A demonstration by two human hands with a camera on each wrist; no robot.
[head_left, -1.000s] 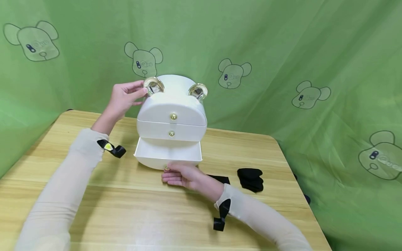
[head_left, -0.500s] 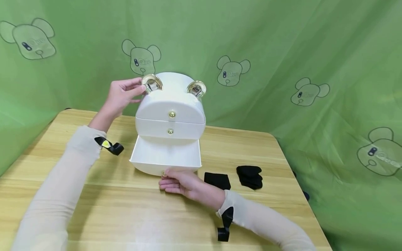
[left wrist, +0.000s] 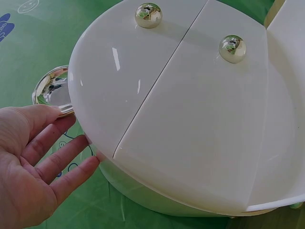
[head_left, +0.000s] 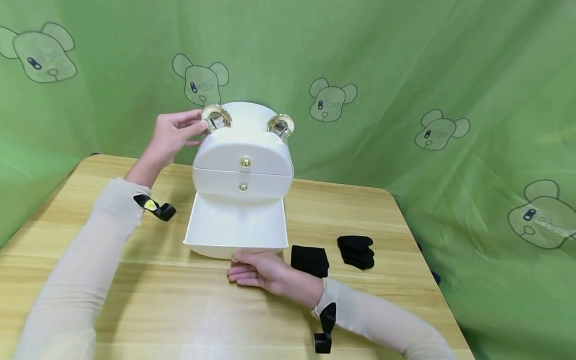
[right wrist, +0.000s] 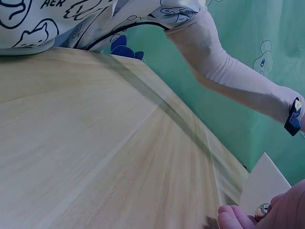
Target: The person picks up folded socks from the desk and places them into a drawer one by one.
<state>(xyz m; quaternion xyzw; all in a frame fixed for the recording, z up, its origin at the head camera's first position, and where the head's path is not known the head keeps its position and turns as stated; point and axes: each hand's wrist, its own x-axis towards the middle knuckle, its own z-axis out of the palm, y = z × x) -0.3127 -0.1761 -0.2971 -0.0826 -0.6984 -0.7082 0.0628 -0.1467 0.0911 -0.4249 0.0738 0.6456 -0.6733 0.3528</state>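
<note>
A white rounded drawer box (head_left: 245, 135) with two gold ears stands on the table. Its bottom drawer (head_left: 236, 220) is pulled out, and no contents show inside it; the two sections above are closed, each with a gold knob. At the box's upper left, my left hand (head_left: 168, 136) pinches the gold ear (head_left: 223, 111) between thumb and index finger, the other fingers spread near the side wall in the left wrist view. My right hand (head_left: 267, 272) holds the bottom drawer's gold knob (right wrist: 261, 211) at the front, largely covering it in the head view.
A folded black cloth piece (head_left: 309, 260) lies just right of the drawer, partly behind my right wrist. Another folded black fabric item (head_left: 356, 251) sits farther right. The wooden table (head_left: 189, 310) meets a green curtain (head_left: 373, 145) at the back.
The bottom drawer has slid farther out toward me with my right hand on its knob. My left hand stays on the ear. The view has shifted slightly.
</note>
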